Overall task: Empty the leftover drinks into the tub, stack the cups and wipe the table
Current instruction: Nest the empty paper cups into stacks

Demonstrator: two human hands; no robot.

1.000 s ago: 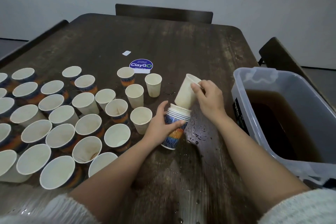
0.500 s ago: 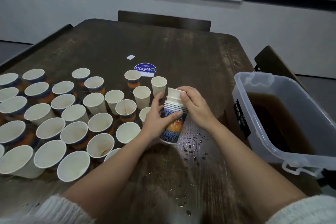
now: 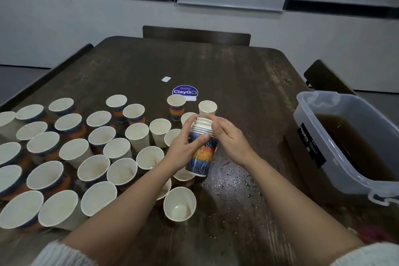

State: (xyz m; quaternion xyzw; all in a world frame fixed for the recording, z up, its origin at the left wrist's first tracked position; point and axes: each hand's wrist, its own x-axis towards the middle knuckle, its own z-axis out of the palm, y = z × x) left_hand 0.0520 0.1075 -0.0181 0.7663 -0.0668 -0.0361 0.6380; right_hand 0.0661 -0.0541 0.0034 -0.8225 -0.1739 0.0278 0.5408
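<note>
desk [image 3: 226, 71]: dark wood, worn matt grain; wet patch with droplets [image 3: 233, 179] shines glossy near the stack
stack [image 3: 201, 147]: paper cups, matt white rims, outer cup with smooth printed blue/orange wrap
cups [image 3: 92, 155]: paper, matt off-white inside, some with printed outsides, a few stained brown at the bottom
tub [image 3: 345, 142]: translucent plastic, smooth, slightly glossy; black label on the side; brown liquid inside, dull sheen
sticker [image 3: 185, 92]: round, blue, smooth print, flat on desk
sleeves [image 3: 58, 255]: white knit cloth, fuzzy
chairs [image 3: 196, 34]: dark wood, matt
</note>
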